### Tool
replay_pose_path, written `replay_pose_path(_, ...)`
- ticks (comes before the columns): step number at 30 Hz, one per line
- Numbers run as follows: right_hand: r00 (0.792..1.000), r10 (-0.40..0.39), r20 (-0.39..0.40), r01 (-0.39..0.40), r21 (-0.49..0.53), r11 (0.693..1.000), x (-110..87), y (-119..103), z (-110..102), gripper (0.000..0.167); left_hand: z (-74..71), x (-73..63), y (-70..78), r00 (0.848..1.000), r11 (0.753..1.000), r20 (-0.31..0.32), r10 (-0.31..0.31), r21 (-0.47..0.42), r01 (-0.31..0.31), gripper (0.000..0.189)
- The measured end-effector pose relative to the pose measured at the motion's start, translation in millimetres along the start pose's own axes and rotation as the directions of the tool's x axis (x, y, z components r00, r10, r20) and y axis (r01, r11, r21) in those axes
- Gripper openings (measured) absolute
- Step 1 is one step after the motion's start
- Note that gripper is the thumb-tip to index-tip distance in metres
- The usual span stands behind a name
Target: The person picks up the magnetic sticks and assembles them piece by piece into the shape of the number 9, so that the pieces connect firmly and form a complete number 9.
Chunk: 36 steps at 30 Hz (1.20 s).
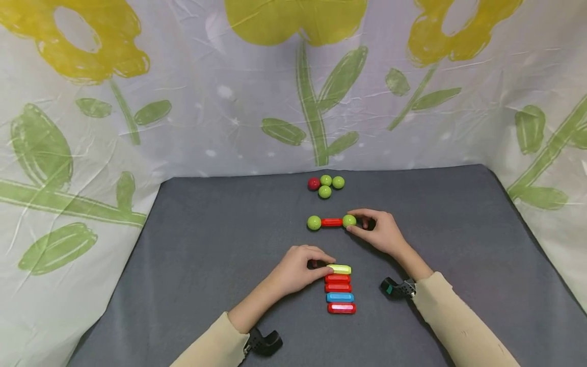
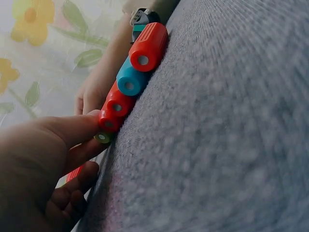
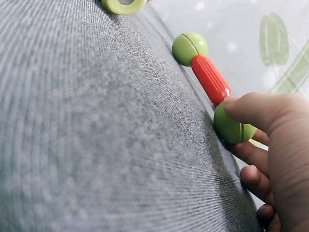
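Observation:
My left hand [image 1: 298, 267] pinches the left end of a yellow-green magnetic rod [image 1: 341, 269] between thumb and fingers. That rod is the farthest in a row, with two red rods [image 1: 338, 283], a blue rod [image 1: 340, 297] and another red rod [image 2: 148, 46] side by side nearer me. Farther back, my right hand [image 1: 382, 234] holds a green ball [image 3: 231, 123] with thumb and fingers around it. This ball joins the right end of a red connecting rod [image 3: 211, 79], whose left end meets a second green ball [image 1: 314, 223].
Behind the joined piece, a dark red ball [image 1: 314, 183] and three green balls [image 1: 325, 191] sit clustered on the grey cloth table [image 1: 206, 229]. A fabric backdrop [image 1: 220, 127] with painted flowers rises along the table's back and sides. Each wrist wears a black camera [image 1: 266, 342].

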State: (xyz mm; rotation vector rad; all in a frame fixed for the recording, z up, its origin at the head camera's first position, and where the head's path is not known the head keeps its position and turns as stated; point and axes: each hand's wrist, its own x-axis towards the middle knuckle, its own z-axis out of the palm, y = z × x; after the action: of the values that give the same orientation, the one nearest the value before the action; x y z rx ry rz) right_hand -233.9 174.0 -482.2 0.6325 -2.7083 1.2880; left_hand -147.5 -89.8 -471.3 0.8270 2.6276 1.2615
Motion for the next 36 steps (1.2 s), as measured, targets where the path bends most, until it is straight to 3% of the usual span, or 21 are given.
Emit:
replay_pose_path(8,1.000,0.001,-0.007,-0.001,0.007,1.000,-0.3,0,0,0.031,-0.6,-0.5,1.1,0.996,0.994,-0.027,0.084,0.077,-0.082,0.017)
replay_pose_path(11,1.000,0.007,-0.003,-0.007,0.005,1.000,-0.3,-1,-1,0.031,-4.0,-0.3,0.5,0.994,0.992,-0.084,0.070,0.107,-0.060,0.018)
replay_pose_path(13,1.000,0.010,0.000,-0.010,0.007,1.000,-0.4,-1,-1,0.031,-9.7,0.0,0.2,0.986,0.994,-0.161,0.038,0.106,-0.021,0.018)
replay_pose_path(15,1.000,0.013,0.001,-0.013,0.015,1.000,-0.4,-2,-2,0.031,-18.0,-0.1,-0.6,0.964,0.994,-0.268,-0.007,0.106,0.037,0.018)
replay_pose_path(18,1.000,0.004,0.001,-0.004,0.021,1.000,0.0,-2,-1,0.031,-30.8,-1.5,-2.5,0.897,0.986,-0.437,-0.070,0.106,0.129,0.016)
replay_pose_path(20,1.000,-0.005,0.000,0.005,0.018,1.000,0.6,-1,-1,0.031,-36.2,-3.0,-5.0,0.855,0.977,-0.509,-0.101,0.111,0.182,0.016)
replay_pose_path(22,1.000,-0.009,0.001,0.009,0.016,1.000,1.1,-1,0,0.032,-37.4,-4.2,-8.3,0.835,0.970,-0.537,-0.122,0.116,0.216,0.016)
replay_pose_path(28,1.000,-0.006,-0.004,0.006,0.020,1.000,0.7,-1,1,0.032,-25.4,-2.2,-13.0,0.843,0.963,-0.510,-0.174,0.091,0.255,0.014)
replay_pose_path(33,1.000,0.001,-0.005,-0.001,0.011,1.000,0.6,-1,1,0.032,-14.3,4.6,-9.2,0.857,0.959,-0.471,-0.208,0.077,0.275,0.015)
replay_pose_path(36,1.000,0.003,-0.004,-0.003,0.005,1.000,0.2,-1,1,0.033,-11.7,7.4,-6.7,0.858,0.956,-0.465,-0.220,0.072,0.285,0.016)
